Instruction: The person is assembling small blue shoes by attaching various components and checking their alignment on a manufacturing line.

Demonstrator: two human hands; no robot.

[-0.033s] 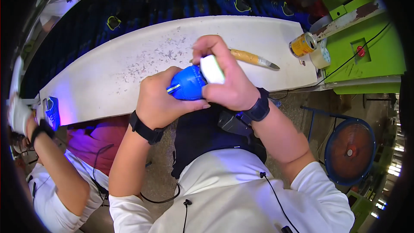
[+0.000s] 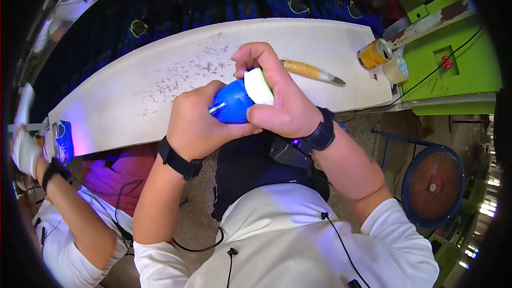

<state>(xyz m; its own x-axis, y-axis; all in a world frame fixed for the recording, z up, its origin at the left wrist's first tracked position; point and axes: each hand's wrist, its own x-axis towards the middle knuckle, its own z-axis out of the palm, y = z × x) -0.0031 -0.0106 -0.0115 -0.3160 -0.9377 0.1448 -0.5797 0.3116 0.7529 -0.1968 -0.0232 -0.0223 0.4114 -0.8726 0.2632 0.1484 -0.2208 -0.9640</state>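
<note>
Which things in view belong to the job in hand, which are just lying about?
In hand:
blue piece, in left hand
white piece, in right hand

Apparently just lying about:
tan-handled tool
orange can
pale roll
blue shoe, far left

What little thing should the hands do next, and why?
Perhaps the right hand should gently press the white piece against the blue shoe-like piece, because the left hand holds the blue one and the right grips the white one at its end.
</note>
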